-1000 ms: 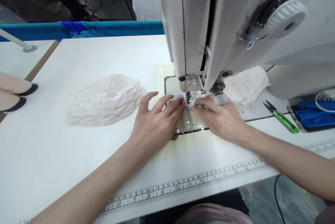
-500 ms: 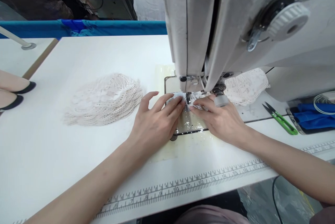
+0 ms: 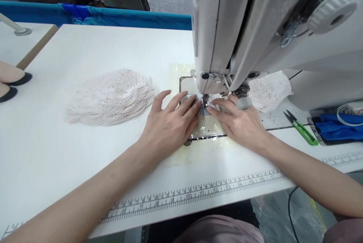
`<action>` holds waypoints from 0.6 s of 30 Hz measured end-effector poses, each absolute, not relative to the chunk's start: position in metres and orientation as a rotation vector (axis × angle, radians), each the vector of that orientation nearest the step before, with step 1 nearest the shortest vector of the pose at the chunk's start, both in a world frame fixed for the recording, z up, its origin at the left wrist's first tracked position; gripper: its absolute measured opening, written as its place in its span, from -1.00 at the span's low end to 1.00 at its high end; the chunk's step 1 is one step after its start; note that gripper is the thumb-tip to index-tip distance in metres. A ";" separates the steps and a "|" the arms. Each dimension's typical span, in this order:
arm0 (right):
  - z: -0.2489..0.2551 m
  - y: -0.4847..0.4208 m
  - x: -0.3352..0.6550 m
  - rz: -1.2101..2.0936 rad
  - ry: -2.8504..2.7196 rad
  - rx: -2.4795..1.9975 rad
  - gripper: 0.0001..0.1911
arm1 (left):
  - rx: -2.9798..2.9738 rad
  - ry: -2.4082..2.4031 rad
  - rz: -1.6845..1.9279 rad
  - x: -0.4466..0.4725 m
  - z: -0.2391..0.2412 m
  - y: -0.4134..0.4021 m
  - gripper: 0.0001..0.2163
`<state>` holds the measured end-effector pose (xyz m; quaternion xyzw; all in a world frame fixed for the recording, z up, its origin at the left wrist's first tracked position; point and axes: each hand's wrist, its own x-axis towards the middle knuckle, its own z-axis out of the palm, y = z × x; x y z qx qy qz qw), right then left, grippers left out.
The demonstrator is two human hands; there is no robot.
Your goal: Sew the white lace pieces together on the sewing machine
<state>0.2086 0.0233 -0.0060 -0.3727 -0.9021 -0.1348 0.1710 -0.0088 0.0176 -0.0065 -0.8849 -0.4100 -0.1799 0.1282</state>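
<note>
My left hand [image 3: 170, 123] lies flat on the metal needle plate [image 3: 208, 131] of a white sewing machine [image 3: 255, 27], fingers stretched out and pressing a small white label against a lace piece [image 3: 214, 105] under the presser foot [image 3: 204, 101]. My right hand [image 3: 241, 123] rests just right of the needle, fingers extended and pinning the same lace piece down. More lace [image 3: 269, 89] trails behind the machine arm. The needle itself is mostly hidden by the machine head.
A stack of white lace pieces [image 3: 110, 97] lies left of the machine on the white table [image 3: 70, 152]. Green thread snips [image 3: 302, 131] and a blue cloth [image 3: 340, 129] sit at the right. A printed ruler [image 3: 198, 193] runs along the front edge. Someone's arms [image 3: 8, 82] show at far left.
The view has tilted down and drifted slightly right. Both hands have stayed pressed at the presser foot, with the fingertips nudged a little closer to the needle.
</note>
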 end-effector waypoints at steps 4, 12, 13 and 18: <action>-0.005 0.025 0.211 -0.406 -2.548 -1.061 -0.65 | -2.550 -1.187 -0.514 -0.010 -0.008 0.017 -0.69; -0.005 0.024 0.210 -0.328 -2.489 -1.109 -0.71 | -2.581 -1.220 -0.546 -0.012 -0.008 0.015 -0.68; -0.006 0.024 0.210 -0.325 -2.488 -1.107 -0.72 | -2.584 -1.217 -0.558 -0.012 -0.008 0.015 -0.68; -0.003 0.026 0.213 -0.271 -2.503 -1.123 -0.68 | -2.577 -1.178 -0.590 -0.013 -0.006 0.014 -0.68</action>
